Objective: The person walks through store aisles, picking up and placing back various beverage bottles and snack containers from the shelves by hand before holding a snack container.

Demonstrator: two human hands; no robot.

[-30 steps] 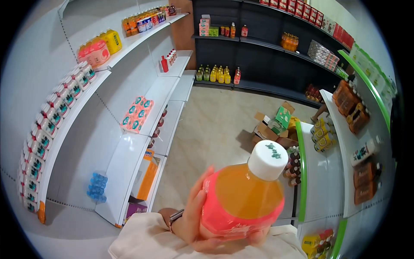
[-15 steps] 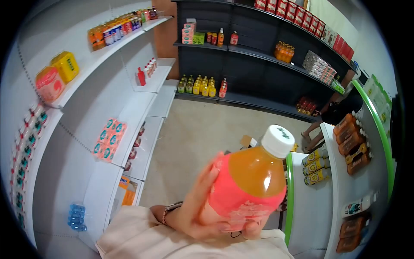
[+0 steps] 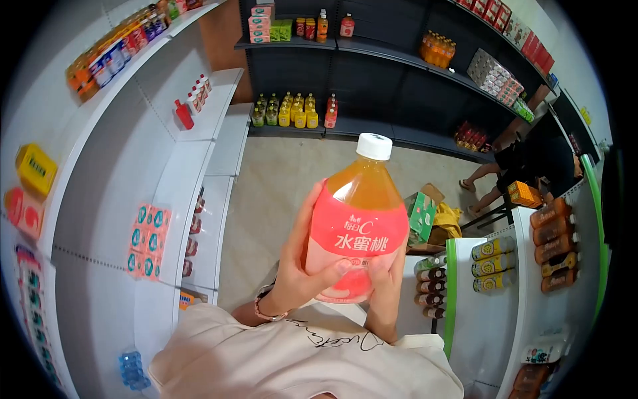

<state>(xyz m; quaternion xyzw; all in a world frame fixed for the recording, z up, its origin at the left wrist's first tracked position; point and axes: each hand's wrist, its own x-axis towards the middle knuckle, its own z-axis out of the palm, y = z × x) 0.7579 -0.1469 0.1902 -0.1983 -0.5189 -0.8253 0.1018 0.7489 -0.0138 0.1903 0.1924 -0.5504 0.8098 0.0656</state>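
Observation:
A large juice bottle [image 3: 359,229] with a white cap, amber drink and a pink peach label stands upright in front of my chest. Its label faces me. My left hand [image 3: 302,266] wraps around the bottle's left side, thumb across the lower label. On the opposite side, my right hand [image 3: 387,282] grips the lower right of the bottle, its thumb also on the label. The fingers behind the bottle are hidden.
White shelves [image 3: 159,193] on the left carry pink tissue packs [image 3: 147,241] and drinks. Dark shelves [image 3: 372,86] line the back. At right are bottles on a green-edged shelf [image 3: 450,299], a green carton [image 3: 421,216] on the floor, and a person [image 3: 538,159] in dark clothes.
The bottle has turned from tilted to upright, its label now towards me, and shifted left. My right hand now shows clearly on its right side. The view has swung to the right.

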